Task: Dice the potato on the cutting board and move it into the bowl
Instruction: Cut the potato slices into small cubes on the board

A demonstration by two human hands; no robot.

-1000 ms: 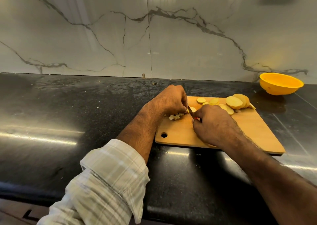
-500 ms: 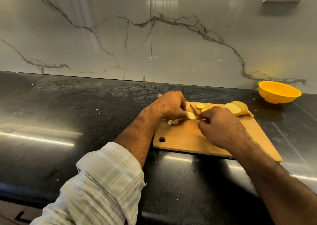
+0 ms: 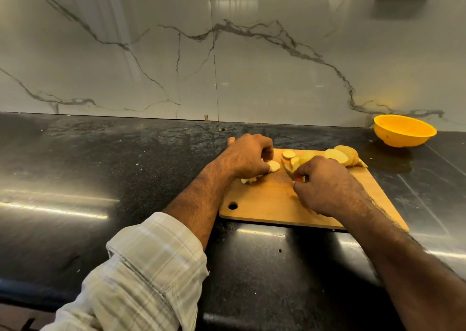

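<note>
Black countertop [image 3: 126, 179] spans the frame, backed by a marble wall [image 3: 252, 66]. Wooden cutting board [image 3: 264, 204] sits right of centre, its near edge close to the counter's front edge, hanging hole at the near-left corner. Yellow bowl [image 3: 403, 131] is parked at the far right against the wall, well apart from the board; nothing is seen inside it from here.

Change since a second ago: the camera has tilted, and the knife [image 3: 287, 169] has been lifted off the cut and swung right. The blade is now clear of the left hand [image 3: 245, 158]. A fresh round slice [image 3: 273, 166] is pinched at the left fingertips, fingers curled on it. Judged: one slice finished, the next is being positioned for dicing.

Right hand [image 3: 325, 184] is clamped round the knife handle, with a red sliver showing at the grip.

Task state: a small diced pile [image 3: 248, 180] lies under the left hand near the board's left edge, where spill onto the counter is a risk. Uncut slices [image 3: 287, 155] and the remaining potato chunk [image 3: 346, 155] are crowded at the far-right corner. Mid-task; transfer not yet started.

Room: the board's centre and near half are bare, enough for chopping. The path to the bowl runs over open counter beyond the right edge.
</note>
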